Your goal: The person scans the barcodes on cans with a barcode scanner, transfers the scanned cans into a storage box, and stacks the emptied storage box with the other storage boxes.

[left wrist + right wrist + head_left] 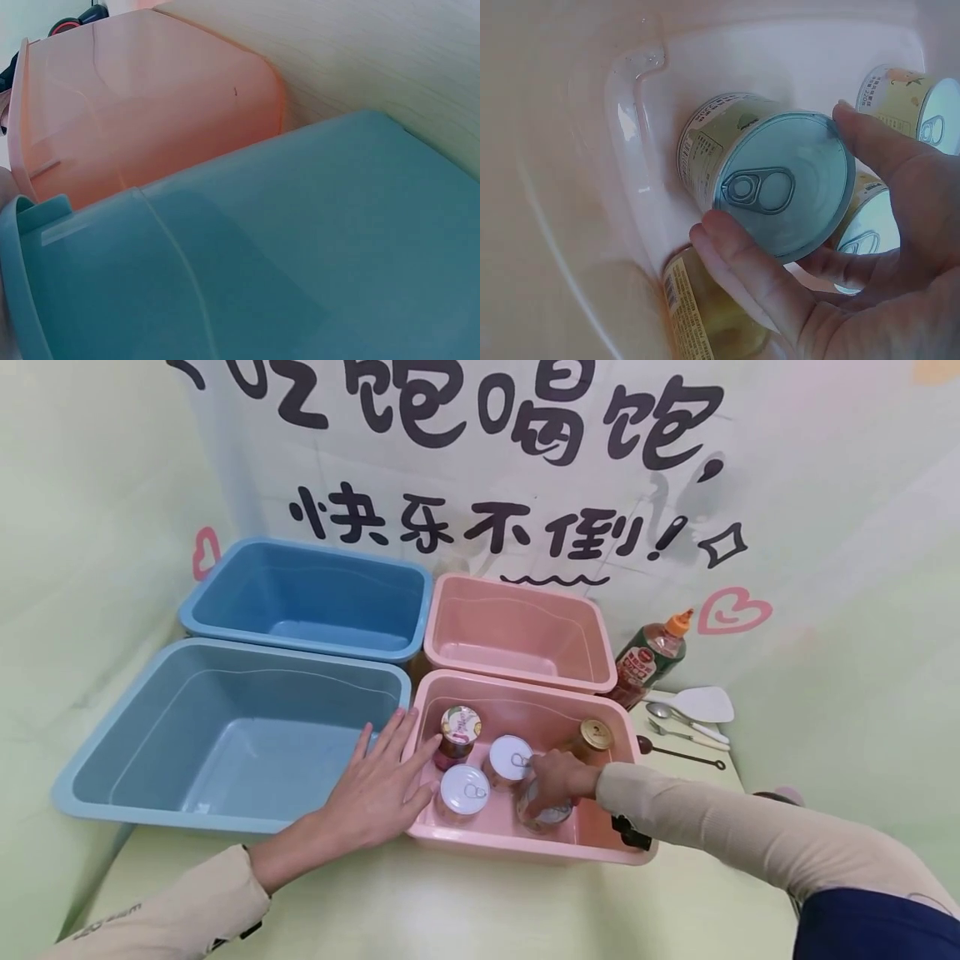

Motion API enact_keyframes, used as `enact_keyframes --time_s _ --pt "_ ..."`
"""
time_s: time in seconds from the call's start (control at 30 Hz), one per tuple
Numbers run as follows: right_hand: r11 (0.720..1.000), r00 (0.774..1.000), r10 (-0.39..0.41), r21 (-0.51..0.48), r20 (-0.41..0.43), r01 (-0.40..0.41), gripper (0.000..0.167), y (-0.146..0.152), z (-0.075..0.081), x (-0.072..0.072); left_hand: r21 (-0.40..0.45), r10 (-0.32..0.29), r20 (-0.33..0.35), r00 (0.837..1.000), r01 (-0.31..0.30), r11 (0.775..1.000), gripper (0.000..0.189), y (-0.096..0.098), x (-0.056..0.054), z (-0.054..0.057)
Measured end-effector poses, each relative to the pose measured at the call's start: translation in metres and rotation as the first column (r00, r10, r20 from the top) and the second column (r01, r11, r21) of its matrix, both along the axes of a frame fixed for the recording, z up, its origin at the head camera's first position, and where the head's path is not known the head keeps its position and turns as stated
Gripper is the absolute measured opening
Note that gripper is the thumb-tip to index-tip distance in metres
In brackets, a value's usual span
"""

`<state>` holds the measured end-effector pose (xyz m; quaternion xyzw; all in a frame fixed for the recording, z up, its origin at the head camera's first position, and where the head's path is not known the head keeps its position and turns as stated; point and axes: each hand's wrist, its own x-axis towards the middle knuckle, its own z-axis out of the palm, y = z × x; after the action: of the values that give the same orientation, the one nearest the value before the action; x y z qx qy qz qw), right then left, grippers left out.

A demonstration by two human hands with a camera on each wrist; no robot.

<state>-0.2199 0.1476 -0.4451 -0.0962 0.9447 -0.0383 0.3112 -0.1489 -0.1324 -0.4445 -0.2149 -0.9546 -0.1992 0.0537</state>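
The right hand (561, 777) grips a can (542, 818) in the front pink bin (525, 850) — two white-lidded cans (463, 788) nearby; the left hand (375, 793) spreads over that bin's rim.

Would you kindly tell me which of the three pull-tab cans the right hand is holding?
The rightmost can in the head view: the right hand grips its rim, while the other two cans stand to its left.

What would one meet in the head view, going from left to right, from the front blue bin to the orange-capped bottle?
Front blue bin, left hand, jar with patterned lid, rear white-lidded can, right hand, gold-lidded jar, orange-capped bottle.
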Motion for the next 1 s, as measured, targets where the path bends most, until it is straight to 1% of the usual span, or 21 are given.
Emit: enact_keyframes --time_s 0.13,0.33,0.47,0.57,0.63,0.73,0.8,0.87,1.0 --pt "1.0 1.0 -0.006 -0.005 -0.004 0.006 0.058 0.002 0.0 -0.002 -0.006 0.002 -0.01 1.0 -0.002 1.0 0.056 0.002 0.0 0.002" --pt "1.0 1.0 -0.016 0.025 0.018 0.016 0.057 0.006 0.001 -0.002 -0.012 -0.004 -0.003 1.0 0.004 1.0 0.056 0.004 0.0 0.004" --pt "0.999 1.0 -0.001 0.034 0.025 0.0 0.052 0.007 0.008 -0.002 -0.017 -0.001 0.003 1.0 0.001 1.0 0.056 0.004 0.0 0.005" --pt "1.0 1.0 0.009 0.008 0.013 -0.009 0.048 0.007 0.017 -0.002 -0.023 0.002 0.0 1.0 -0.002 1.0 0.056 0.003 0.0 0.005" --pt "1.0 1.0 0.017 -0.018 -0.012 -0.017 0.045 0.007 0.023 -0.002 -0.024 0.004 -0.006 1.0 -0.004 1.0 0.056 0.003 0.0 0.005" --pt "0.996 0.997 0.033 -0.083 -0.074 -0.039 0.043 0.009 0.033 -0.002 -0.025 0.007 -0.011 1.0 -0.007 1.0 0.055 0.003 0.001 0.005" --pt "0.988 0.991 0.064 -0.135 -0.12 -0.08 0.041 0.011 0.04 -0.002 -0.023 0.009 -0.016 1.0 -0.01 1.0 0.055 0.003 0.002 0.006" --pt "0.974 0.98 0.105 -0.18 -0.168 -0.135 0.042 0.014 0.046 -0.001 -0.024 0.011 -0.02 1.0 -0.012 1.0 0.055 0.003 0.003 0.006" --pt "0.951 0.959 0.178 -0.21 -0.222 -0.225 0.041 0.02 0.056 0.001 -0.016 0.012 -0.025 1.0 -0.012 1.0 0.056 0.002 0.004 0.005"
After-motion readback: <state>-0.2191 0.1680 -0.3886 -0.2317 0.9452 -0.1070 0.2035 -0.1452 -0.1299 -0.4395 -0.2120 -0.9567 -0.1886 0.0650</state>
